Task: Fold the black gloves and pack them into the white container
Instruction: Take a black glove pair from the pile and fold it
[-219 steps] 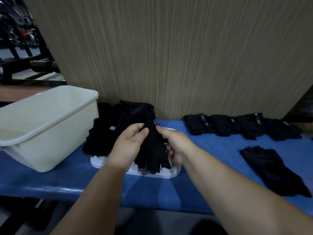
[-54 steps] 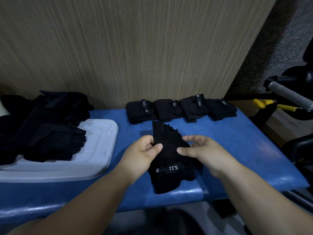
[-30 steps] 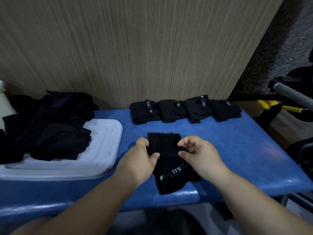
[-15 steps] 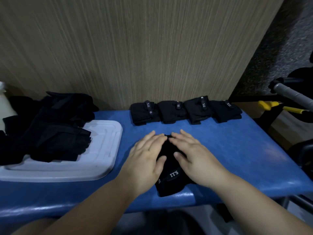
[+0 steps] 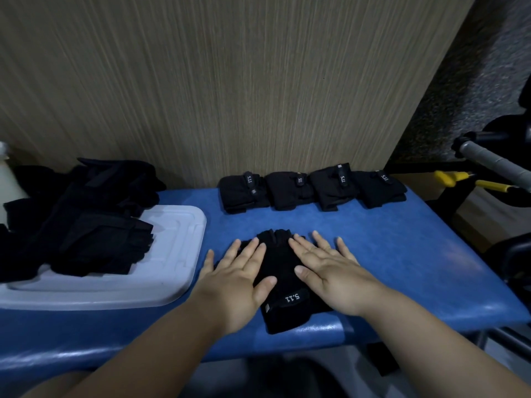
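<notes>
Head view looks down at one black glove [image 5: 283, 274] lying flat on the blue padded bench [image 5: 402, 254], close to its front edge. Its white "5.11" strap is toward the person and its short finger ends point to the wall. Both hands lie on it with palms down. The left hand [image 5: 235, 278] presses the glove's left side and the right hand [image 5: 330, 272] presses its right side. The fingers of both are straight and spread wide, gripping nothing, and the outer fingers reach onto the blue surface. Behind the glove, apart from it, four folded gloves [image 5: 311, 189] lie in a row along the wood-grain wall [image 5: 230, 81]. To the left, a white lid [image 5: 178, 248] lies on the bench and carries a pile of unfolded gloves [image 5: 86, 222]. At the far left edge a pale white shape [image 5: 7, 179] is cut off; I cannot tell what it is.
</notes>
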Action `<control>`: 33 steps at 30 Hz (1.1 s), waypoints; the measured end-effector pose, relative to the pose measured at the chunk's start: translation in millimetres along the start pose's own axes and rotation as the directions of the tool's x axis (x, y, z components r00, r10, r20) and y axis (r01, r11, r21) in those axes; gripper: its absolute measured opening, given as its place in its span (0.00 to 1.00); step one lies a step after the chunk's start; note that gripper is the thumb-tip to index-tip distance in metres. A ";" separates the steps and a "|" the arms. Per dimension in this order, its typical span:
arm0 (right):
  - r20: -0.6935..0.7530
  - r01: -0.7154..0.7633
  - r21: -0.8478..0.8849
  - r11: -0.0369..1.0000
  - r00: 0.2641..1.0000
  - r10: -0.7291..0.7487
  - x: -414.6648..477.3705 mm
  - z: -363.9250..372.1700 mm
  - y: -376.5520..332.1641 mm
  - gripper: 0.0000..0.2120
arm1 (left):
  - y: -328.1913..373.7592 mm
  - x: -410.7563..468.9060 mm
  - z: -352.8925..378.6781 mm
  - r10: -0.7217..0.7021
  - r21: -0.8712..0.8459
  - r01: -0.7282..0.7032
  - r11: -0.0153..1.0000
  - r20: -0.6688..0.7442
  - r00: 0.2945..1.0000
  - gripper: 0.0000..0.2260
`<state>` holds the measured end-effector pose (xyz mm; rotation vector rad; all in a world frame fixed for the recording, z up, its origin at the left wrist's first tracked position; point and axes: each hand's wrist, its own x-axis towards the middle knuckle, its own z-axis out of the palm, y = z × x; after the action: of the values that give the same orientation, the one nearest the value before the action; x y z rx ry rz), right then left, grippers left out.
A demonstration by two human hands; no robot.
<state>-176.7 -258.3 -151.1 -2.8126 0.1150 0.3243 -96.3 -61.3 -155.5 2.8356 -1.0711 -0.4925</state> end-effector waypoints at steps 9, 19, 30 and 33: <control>-0.190 -0.120 -0.065 0.991 0.976 0.105 -2.1 0.6 15.3 0.25 | -17.2 -4.7 -4.7 0.060 -0.041 -0.063 0.997 -0.067 0.996 0.28; -0.331 0.212 0.228 0.950 0.935 -0.129 -10.8 -3.0 30.9 0.27 | -23.9 -8.5 -13.2 0.388 -0.331 -0.440 0.835 -0.212 0.897 0.27; -0.167 0.202 0.381 0.902 0.975 -0.148 -12.3 -6.8 35.4 0.32 | -24.1 2.8 -6.9 0.398 -0.356 -0.447 0.821 -0.205 0.894 0.23; -0.174 0.213 0.368 0.905 0.972 -0.158 -12.9 -6.6 34.6 0.32 | -22.1 5.5 -1.8 0.383 -0.333 -0.472 0.816 -0.299 0.874 0.18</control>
<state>-191.8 -292.7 -152.0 -2.4265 -0.0555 0.0488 -77.9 -48.3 -159.2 2.1430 -1.3367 -0.3009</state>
